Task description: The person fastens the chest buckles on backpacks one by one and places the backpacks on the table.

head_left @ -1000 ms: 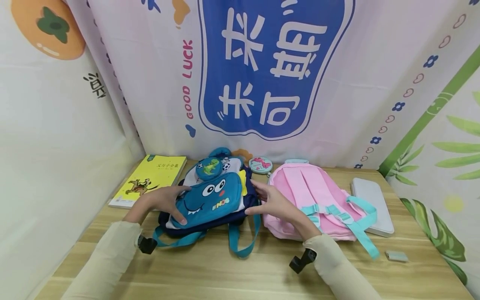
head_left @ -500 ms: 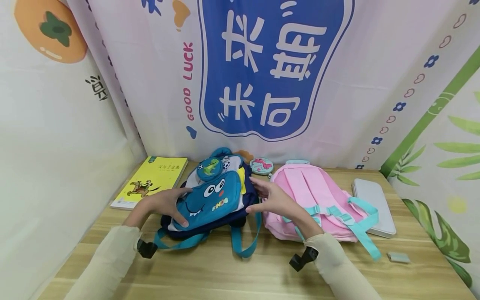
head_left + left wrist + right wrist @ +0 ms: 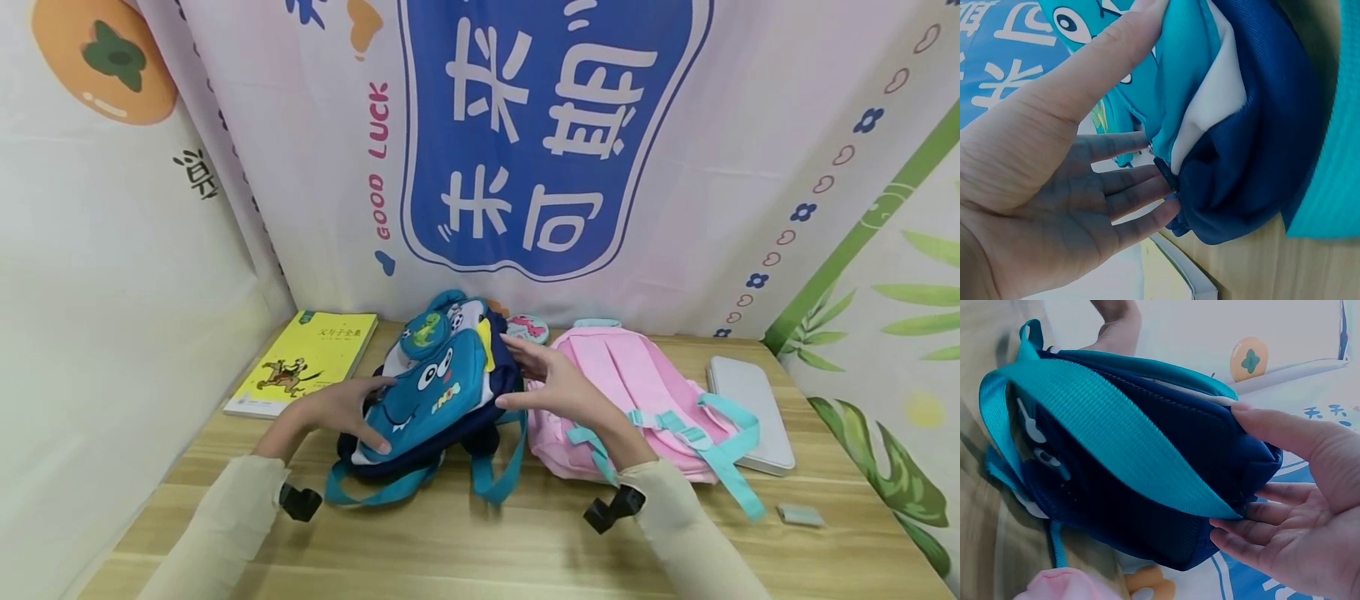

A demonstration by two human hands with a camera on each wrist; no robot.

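Observation:
A child's blue backpack (image 3: 423,400) with a cartoon face on its front pocket leans at an angle on the wooden table, straps hanging toward the person. The left hand (image 3: 337,412) holds its lower left side; in the left wrist view the thumb lies on the teal front pocket (image 3: 1188,69) and the fingers reach the side. At the opposite side, the right hand (image 3: 562,387) grips the navy edge, thumb in front and fingers round the side. A teal strap (image 3: 1110,425) loops across that side in the right wrist view. A round dinosaur charm (image 3: 424,331) sits near the top.
A yellow book (image 3: 307,358) lies at the left. To the right are a pink backpack (image 3: 622,367) with turquoise straps, a white flat case (image 3: 750,412) and a small grey block (image 3: 799,515). A round pouch (image 3: 527,327) lies behind. Printed cloth (image 3: 315,192) encloses the table.
The blue backpack has shifted slightly right and tilted more, both hands moving with it. It now covers part of the round pouch behind it.

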